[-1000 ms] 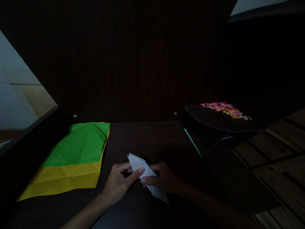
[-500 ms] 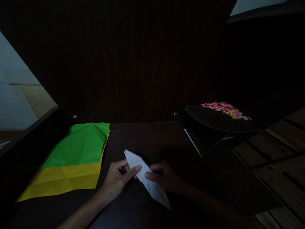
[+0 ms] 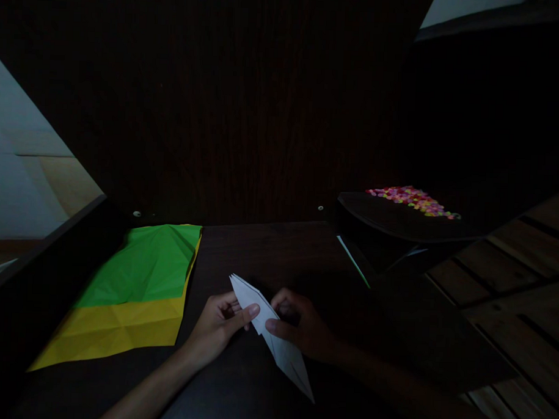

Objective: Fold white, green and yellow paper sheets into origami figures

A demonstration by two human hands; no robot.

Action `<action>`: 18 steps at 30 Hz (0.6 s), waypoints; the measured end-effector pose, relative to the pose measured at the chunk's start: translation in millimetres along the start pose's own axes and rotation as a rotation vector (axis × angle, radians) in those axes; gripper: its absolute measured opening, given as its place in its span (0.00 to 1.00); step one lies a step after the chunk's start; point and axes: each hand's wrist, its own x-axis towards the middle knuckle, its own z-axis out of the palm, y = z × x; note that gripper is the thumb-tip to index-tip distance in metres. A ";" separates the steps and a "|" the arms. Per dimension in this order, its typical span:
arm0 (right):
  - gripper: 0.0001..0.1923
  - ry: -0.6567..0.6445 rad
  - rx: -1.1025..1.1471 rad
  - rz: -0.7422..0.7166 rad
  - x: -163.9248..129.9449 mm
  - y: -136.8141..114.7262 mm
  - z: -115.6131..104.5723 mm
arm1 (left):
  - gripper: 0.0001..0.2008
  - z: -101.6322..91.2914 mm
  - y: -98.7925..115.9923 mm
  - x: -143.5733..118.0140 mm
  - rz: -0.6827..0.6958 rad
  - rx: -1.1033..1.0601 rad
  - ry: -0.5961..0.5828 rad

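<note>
A folded white sheet of paper (image 3: 281, 351), long and pointed at both ends, is held slantwise over the dark table between my two hands. My left hand (image 3: 220, 323) pinches its upper left part, thumb on top and fingers behind. On the right edge, my right hand (image 3: 300, 323) presses its thumb flat on the paper, with the index finger curled near the edge. The far point of the paper shows several layers; the near point angles down to the right. The fingers behind the paper are partly hidden.
Left on the dark table (image 3: 260, 245) lie a creased green sheet (image 3: 144, 263) and a yellow sheet (image 3: 133, 326) beneath it. A thin pale strip (image 3: 353, 261) lies right. Small colourful pieces (image 3: 417, 199) cover part of a raised corner shelf (image 3: 380, 216). A dark panel (image 3: 241, 110) stands behind.
The near point of the paper has swung a little downward. My right index finger has lifted and curled slightly; my left hand has hardly moved.
</note>
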 end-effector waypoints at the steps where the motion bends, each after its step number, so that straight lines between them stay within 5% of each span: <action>1: 0.11 0.000 -0.019 -0.014 -1.3 0.1 0.6 | 0.13 0.8 -1.0 0.5 -0.005 -0.020 -0.013; 5: 0.12 -0.060 -0.026 -0.111 -5.0 -1.6 2.0 | 0.14 4.5 -5.4 2.9 -0.022 -0.188 -0.050; 8: 0.16 -0.137 -0.008 -0.182 -5.6 -6.3 3.3 | 0.20 5.9 -5.5 3.7 -0.012 -0.257 0.031; 18: 0.09 -0.096 -0.361 -0.249 -6.2 -5.4 3.5 | 0.11 2.8 3.6 2.3 0.034 -0.132 -0.045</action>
